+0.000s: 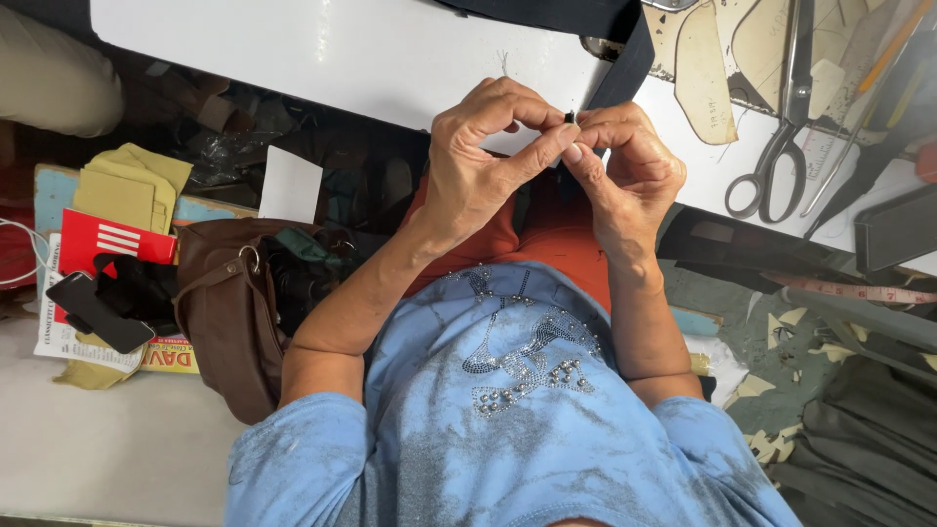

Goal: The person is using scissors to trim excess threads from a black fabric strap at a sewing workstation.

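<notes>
Both my hands meet just above my lap at the edge of a white table. My left hand and my right hand pinch a tiny dark piece between thumbs and forefingers. A dark fabric strip runs from the table top down towards my fingers and passes behind them. Whether the small piece is the end of that strip is unclear. I wear a light blue top with studs and orange trousers.
Large scissors, beige paper pattern pieces and slim tools lie on the table at the right. A measuring tape hangs lower right. A brown bag, a black phone, papers and yellow cloth sit at the left.
</notes>
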